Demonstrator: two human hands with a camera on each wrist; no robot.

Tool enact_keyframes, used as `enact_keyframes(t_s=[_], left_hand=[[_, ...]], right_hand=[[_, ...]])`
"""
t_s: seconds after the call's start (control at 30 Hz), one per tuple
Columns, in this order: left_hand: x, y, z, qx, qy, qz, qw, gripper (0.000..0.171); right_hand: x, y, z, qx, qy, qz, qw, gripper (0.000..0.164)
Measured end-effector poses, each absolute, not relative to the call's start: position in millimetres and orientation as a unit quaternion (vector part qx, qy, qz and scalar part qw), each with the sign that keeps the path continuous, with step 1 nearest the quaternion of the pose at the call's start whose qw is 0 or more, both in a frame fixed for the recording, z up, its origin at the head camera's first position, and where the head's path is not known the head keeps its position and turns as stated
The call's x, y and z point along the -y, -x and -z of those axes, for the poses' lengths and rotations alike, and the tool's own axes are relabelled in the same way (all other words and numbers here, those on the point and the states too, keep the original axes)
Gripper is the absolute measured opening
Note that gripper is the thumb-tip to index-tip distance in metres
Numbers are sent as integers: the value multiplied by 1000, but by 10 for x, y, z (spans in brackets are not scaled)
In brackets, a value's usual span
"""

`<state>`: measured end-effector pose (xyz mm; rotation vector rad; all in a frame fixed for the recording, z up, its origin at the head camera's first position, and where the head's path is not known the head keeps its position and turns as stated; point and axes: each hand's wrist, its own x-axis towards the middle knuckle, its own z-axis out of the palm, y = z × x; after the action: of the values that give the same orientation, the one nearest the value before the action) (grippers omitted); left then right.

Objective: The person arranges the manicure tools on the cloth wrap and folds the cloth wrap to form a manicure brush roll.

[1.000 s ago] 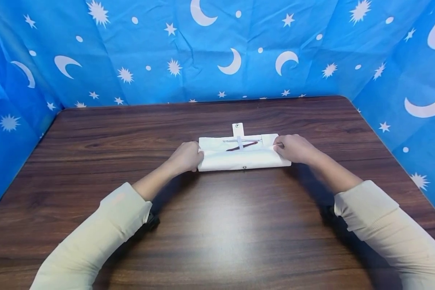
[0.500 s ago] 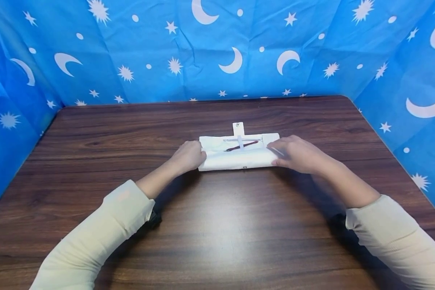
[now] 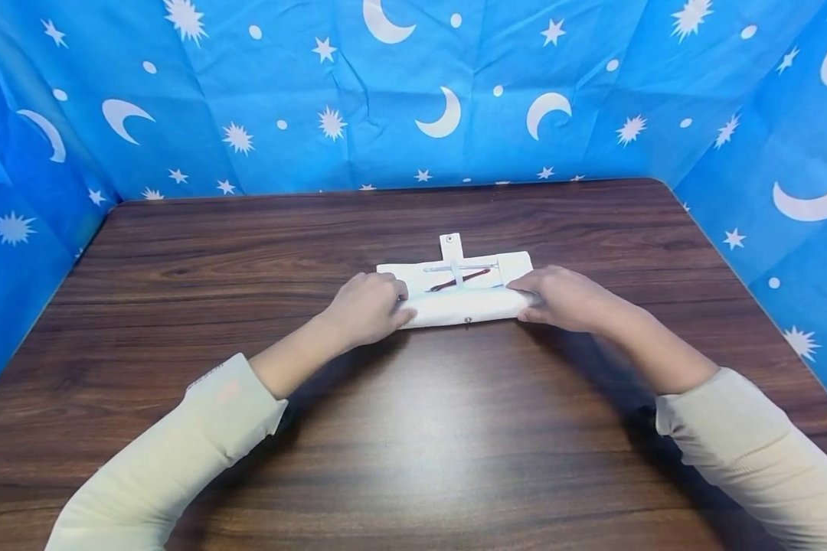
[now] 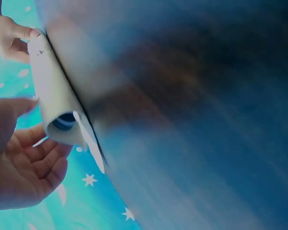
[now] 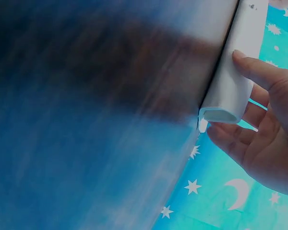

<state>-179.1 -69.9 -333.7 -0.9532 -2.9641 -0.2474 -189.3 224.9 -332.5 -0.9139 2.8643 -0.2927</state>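
A white tool roll (image 3: 455, 308) lies partly rolled up on the table, its near part a hollow tube. On its flat back part, a dark red slim tool (image 3: 459, 281) and a silver slim tool (image 3: 441, 268) rest under a narrow white strap (image 3: 457, 272). My left hand (image 3: 372, 308) holds the tube's left end, thumb in front and fingers curled behind. At the other end my right hand (image 3: 568, 298) grips it likewise. In the right wrist view, the right thumb (image 5: 257, 68) presses on the tube's outer face. The left wrist view shows something dark inside the tube's end (image 4: 64, 122).
Beyond the roll, a snap tab (image 3: 450, 246) points toward the table's far edge. The brown wooden table (image 3: 413, 444) stretches out on all sides. A blue cloth (image 3: 303, 92) with white moons and stars hangs behind and at both sides.
My right hand has shifted left from the roll's edge onto its end, thumb now in front. My left hand has moved slightly right, farther onto the tube. The tools stay under the strap.
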Motion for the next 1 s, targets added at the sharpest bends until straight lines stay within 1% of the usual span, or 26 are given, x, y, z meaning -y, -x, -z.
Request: enact_keyframes(t_s=[0.07, 0.13, 0.27, 0.37, 0.53, 0.63, 0.7, 0.77, 0.87, 1.0], left_hand=[[704, 1764, 3331, 949, 304, 76, -16, 38], [709, 1752, 3322, 947, 309, 75, -36, 42], [732, 1763, 3290, 941, 309, 99, -94, 33], [782, 1783, 3249, 927, 307, 138, -163, 23], [891, 1815, 3187, 888, 323, 193, -265, 21], [934, 1834, 3160, 870, 326, 212, -302, 22], [951, 1850, 3154, 867, 322, 223, -309, 25], [963, 1870, 3172, 870, 311, 233, -304, 25], [960, 1887, 3220, 883, 293, 234, -281, 26], [911, 1873, 3271, 906, 262, 217, -250, 28]], right_hand=[[-2254, 1893, 3319, -947, 300, 101, 64, 44], [-2253, 1888, 3306, -946, 297, 105, 68, 42], [-2269, 1870, 3255, -947, 282, 119, 100, 40], [-2300, 1851, 3214, -943, 268, 143, 138, 41], [-2363, 1803, 3218, -921, 268, 201, 199, 42], [-2394, 1794, 3237, -908, 273, 224, 225, 41], [-2399, 1810, 3251, -905, 272, 230, 232, 41], [-2390, 1836, 3266, -908, 265, 231, 230, 42], [-2358, 1878, 3292, -918, 257, 221, 208, 43], [-2315, 1915, 3318, -934, 249, 193, 168, 40]])
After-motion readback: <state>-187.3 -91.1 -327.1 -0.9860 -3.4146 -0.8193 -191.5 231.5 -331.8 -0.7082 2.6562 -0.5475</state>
